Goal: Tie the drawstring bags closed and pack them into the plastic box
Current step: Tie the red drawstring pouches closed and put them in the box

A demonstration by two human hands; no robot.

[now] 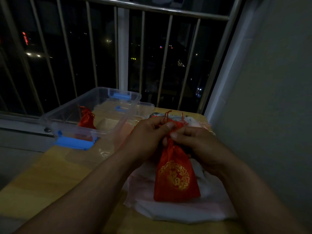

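Nearest you, a pale cloth (185,211) lies spread on the yellow table (50,174); the lower end of the red bag (175,174) rests on it, gold emblem facing up; the bag rises from there, tilted, to your hands, which meet at its gathered neck. Your left hand (148,132) is curled round the top of the neck with the thumb pressed on the bunched fabric; your right hand (194,141) pinches the neck just below, thumb towards the left thumb, the two almost touching. The red cords (167,115) stick up above your left fingers; whether they are knotted cannot be told in this dim light. Just beyond your hands lies more pale cloth, heaped, too dark to make out. Further left on the table stands the clear plastic box (67,103), open, with a blue latch (72,144) on its near end; a second red bag (87,119) sits inside it, its neck drawn in and pointing up. Behind the table runs a metal railing (152,9) against a dark window with scattered lights; a plain wall (270,81) stands on your right.
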